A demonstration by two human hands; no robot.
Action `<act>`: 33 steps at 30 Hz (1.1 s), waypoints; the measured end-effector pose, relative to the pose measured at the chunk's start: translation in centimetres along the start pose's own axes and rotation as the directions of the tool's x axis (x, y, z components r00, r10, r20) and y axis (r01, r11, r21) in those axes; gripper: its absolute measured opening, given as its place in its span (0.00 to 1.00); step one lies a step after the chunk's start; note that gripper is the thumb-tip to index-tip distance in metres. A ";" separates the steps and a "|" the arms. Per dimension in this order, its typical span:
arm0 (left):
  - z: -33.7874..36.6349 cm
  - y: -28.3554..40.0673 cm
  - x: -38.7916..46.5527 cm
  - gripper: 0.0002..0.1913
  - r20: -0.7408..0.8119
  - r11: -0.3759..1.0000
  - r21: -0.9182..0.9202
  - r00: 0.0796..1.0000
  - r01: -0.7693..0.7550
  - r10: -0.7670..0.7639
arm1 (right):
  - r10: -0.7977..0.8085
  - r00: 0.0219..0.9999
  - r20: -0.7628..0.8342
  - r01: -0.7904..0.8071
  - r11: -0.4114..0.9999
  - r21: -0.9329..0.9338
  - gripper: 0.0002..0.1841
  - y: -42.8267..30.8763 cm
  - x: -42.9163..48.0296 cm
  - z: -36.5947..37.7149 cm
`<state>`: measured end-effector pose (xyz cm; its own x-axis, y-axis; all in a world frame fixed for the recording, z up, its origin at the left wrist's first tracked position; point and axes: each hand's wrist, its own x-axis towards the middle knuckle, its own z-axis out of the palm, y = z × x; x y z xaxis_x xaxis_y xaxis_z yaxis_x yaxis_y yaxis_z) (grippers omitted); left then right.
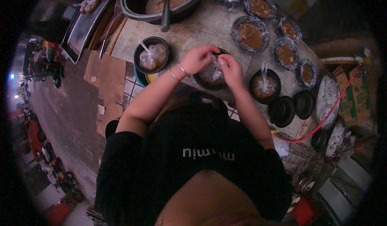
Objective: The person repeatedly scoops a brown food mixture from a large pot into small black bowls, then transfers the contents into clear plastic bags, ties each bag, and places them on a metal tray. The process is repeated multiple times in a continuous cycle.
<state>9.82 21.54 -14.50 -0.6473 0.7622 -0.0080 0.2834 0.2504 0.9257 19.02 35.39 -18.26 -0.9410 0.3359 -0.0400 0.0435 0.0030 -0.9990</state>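
Observation:
My left hand (198, 59), with thin bangles on its wrist, pinches the gathered top of a clear plastic bag (215, 74). From the other side my right hand (231, 69) grips the same bag top, fingertips almost meeting the left ones. The bag sits in a dark round bowl (208, 84) and holds brownish food; fingers hide part of its neck. To the left, another dark bowl (139, 46) contains a knotted bag of food (153, 56). A third dark bowl (252, 96) at the right also has a knotted bag (264, 85) in it.
A large basin (127, 13) of brownish mixture with a metal ladle (165, 14) stands ahead. Several plastic-lined bowls of food (249, 37) occupy the right side. Two empty dark bowls (281, 111) lie near a red hose (328, 112). A metal tray (81, 29) is at the left.

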 end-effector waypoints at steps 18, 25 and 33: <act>-1.2 -1.7 0.1 0.03 0.108 0.972 -0.208 0.985 -0.110 0.134 | 0.101 0.980 0.169 -0.129 0.977 0.168 0.06 0.4 0.3 -3.0; -2.6 -1.4 -1.0 0.04 0.448 0.324 -0.799 0.862 0.506 -0.238 | 0.054 0.989 0.138 -0.061 0.997 0.049 0.04 -0.1 -0.4 -3.2; -2.7 -3.3 0.5 0.05 0.362 0.694 -0.570 0.892 0.440 -0.269 | -0.494 0.650 0.577 0.643 0.762 -0.072 0.07 -4.4 -0.9 -5.0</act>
<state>6.64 19.50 -16.51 -0.3975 0.8291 -0.3932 -0.4915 0.1695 0.8542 21.40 39.77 -13.75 -0.8270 -0.3270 0.4573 -0.5479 0.2866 -0.7859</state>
